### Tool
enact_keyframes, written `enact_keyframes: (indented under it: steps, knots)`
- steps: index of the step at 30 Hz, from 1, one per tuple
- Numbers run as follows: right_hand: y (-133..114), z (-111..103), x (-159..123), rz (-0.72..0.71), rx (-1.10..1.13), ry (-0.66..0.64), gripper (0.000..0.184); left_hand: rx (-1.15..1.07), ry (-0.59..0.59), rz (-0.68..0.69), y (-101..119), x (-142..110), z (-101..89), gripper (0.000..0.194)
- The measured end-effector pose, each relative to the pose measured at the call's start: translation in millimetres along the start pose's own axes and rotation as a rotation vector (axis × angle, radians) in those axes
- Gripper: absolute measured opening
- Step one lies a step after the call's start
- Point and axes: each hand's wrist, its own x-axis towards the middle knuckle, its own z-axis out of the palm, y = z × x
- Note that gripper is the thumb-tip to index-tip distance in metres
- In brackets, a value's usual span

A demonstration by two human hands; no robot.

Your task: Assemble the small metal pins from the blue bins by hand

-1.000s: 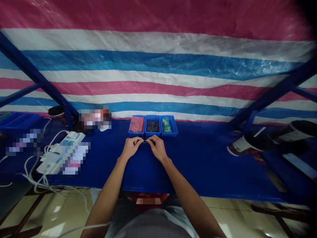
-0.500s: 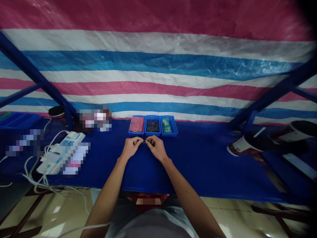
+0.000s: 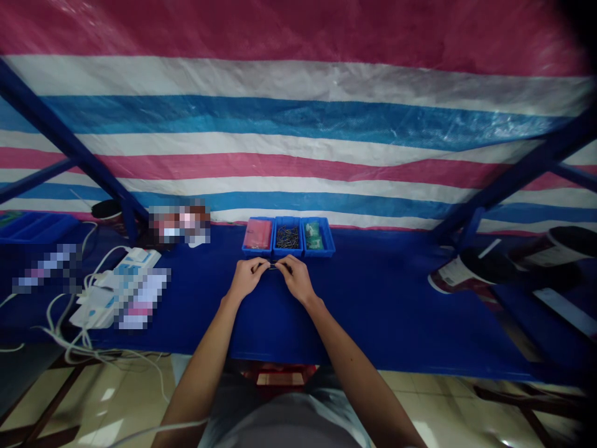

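Note:
My left hand and my right hand meet just in front of three small blue bins. Fingers of both are closed in a pinch at a small thin metal piece, whose exact kind is too small to make out. The left bin contains a stack of pink packets. In the middle one lies a heap of thin dark and brassy metal pieces, like screws or nails. Green plastic packets lie in the right bin.
On the left of the blue table lie a white power strip and tangled cables. Maroon-and-white tubs lie on the right near a phone-like slab. A striped tarp hangs behind, between blue frame posts.
Both hands stay nearly in place, still pinched together. The fingertips have shifted very slightly around the small metal piece, less of which shows now.

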Motion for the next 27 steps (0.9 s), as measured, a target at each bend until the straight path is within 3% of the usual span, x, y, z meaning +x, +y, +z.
enact_keyframes:
  steps: [27]
  knots:
    - [2.0, 4.6, 0.2, 0.006, -0.042, 0.008, 0.027, -0.005, 0.008, 0.003, -1.9, -0.9, 0.3, 0.035]
